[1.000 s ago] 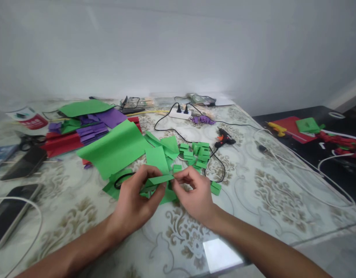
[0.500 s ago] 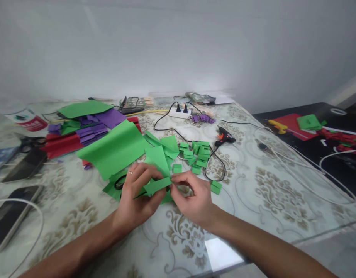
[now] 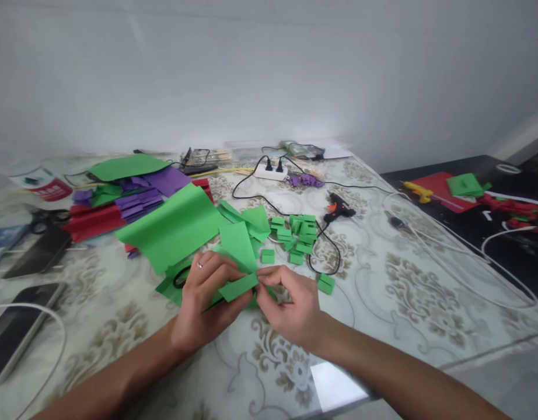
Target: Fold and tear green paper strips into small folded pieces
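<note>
the left hand [image 3: 208, 294] and right hand [image 3: 295, 300] pinch nearly closed on a green strip [image 3: 237, 287] between them, folded green pieces [image 3: 306, 234] lying beyond the right. a steady left grip and light right-hand pressure should suit it best.

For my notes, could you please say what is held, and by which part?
A green strip: right hand pinches its right end, left hand grips further left. Any hold on the black loop is unclear.
</note>
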A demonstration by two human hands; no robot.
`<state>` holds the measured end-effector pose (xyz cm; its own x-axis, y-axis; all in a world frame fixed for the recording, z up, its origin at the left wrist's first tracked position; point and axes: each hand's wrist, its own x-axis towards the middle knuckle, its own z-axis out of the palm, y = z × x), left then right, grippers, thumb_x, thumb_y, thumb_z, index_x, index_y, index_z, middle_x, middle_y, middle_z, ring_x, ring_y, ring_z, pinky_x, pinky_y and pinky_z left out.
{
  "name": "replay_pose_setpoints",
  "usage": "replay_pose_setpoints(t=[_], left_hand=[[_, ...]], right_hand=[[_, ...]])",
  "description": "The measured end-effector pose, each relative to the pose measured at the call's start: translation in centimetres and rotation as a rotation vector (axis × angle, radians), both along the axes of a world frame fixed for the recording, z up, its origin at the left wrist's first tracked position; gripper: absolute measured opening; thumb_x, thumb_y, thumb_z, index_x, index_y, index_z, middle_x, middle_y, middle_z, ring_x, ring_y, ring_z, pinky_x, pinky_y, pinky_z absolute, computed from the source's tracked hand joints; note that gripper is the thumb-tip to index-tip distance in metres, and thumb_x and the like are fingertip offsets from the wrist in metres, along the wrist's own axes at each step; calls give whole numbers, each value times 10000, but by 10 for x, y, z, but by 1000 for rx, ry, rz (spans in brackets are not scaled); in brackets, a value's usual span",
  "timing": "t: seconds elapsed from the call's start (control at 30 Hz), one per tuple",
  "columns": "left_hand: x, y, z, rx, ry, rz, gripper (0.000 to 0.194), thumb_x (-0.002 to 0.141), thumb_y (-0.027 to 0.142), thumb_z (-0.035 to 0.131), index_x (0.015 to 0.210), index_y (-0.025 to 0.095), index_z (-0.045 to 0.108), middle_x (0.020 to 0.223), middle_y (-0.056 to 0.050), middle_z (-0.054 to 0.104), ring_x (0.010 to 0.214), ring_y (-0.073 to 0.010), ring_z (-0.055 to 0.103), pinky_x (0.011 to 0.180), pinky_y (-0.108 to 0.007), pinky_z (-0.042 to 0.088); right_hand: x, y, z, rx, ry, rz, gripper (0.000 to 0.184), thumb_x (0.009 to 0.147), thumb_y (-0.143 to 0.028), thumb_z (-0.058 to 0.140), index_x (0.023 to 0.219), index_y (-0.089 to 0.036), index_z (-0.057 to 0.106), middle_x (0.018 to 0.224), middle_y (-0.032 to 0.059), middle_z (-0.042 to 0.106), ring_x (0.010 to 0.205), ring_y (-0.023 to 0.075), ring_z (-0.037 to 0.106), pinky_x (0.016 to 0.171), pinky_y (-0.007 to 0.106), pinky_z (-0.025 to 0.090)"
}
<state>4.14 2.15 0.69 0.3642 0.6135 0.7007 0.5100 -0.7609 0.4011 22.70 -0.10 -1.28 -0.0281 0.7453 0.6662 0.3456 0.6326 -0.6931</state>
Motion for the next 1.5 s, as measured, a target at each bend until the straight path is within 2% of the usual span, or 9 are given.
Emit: replay_pose_setpoints(t=[0.37,0.6,0.77,1.03,1.2,1.33,1.5], left_hand=[[-2,5,-1,-52,-28,2,91,898,210,737,928,242,657,862,-4,709,817,-221,648,831,-420,436],[-6,6,-3,-49,-14,16,85,903,206,733,954,246,678,885,-22,726,825,-233,664,861,-439,454],[-8,7,-4,-32,7,14,73,926,192,731,966,233,686,894,-32,719,855,-226,652,860,-421,441],[-10,7,-7,-24,18,-23,204,926,160,752,1098,262,714,962,-38,716,879,-223,634,858,-408,426],[-8,8,-3,-1,32,-14,189,915,151,752,1068,258,726,937,-30,727,844,-217,642,826,-387,431],[-5,11,-2,-21,7,18,162,906,155,749,1031,257,728,921,-21,742,847,-215,670,841,-385,449],[-3,12,-1,-55,-2,47,115,904,188,733,990,263,741,885,-14,764,822,-222,690,821,-391,462]], right_hand=[[2,0,5,32,0,47,141,872,-85,665,938,-207,637,890,56,777,836,186,794,754,246,617],[4,-3,9,-204,87,110,162,902,-111,625,1017,-217,664,879,46,786,722,171,778,622,228,630],[2,-2,7,-304,187,155,181,920,-126,640,1063,-237,641,900,39,807,762,189,799,708,267,669],[0,0,3,-364,257,188,140,949,-175,652,1074,-236,636,911,52,819,765,186,800,662,251,653],[-1,4,4,-527,417,309,106,978,-279,634,1072,-236,615,858,33,796,732,183,795,727,302,673],[-2,6,6,-620,512,400,197,915,-273,700,1085,-242,605,860,17,782,768,183,791,784,333,670],[-3,9,4,-659,512,373,274,832,-221,748,1063,-246,604,811,-6,774,799,184,797,722,282,642]])
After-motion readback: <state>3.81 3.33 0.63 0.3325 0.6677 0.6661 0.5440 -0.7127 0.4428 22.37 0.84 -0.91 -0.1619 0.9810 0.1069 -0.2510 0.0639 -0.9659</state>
